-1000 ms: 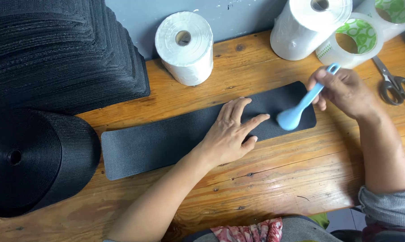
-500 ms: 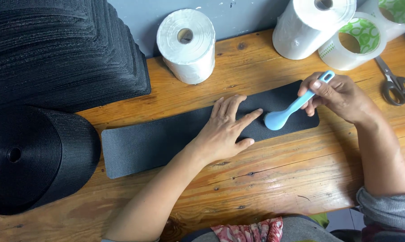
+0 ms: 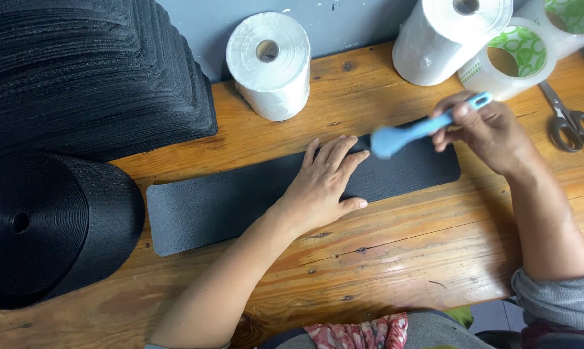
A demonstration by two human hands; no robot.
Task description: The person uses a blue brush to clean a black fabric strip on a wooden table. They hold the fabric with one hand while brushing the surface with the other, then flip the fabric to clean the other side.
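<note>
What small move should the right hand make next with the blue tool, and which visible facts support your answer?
Probably lower the blue tool back onto the black strip and stroke along it. The right hand holds the tool just above the strip's right part, while the left hand lies flat on the strip, pinning it to the wooden table.

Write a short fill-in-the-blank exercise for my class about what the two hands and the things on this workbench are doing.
1. The left hand lies flat on the black ____.
2. The right hand holds a ____ tool coloured like the sky.
3. A pair of ____ lies at the right edge of the wooden table.

Missing words: strip; blue; scissors
</note>
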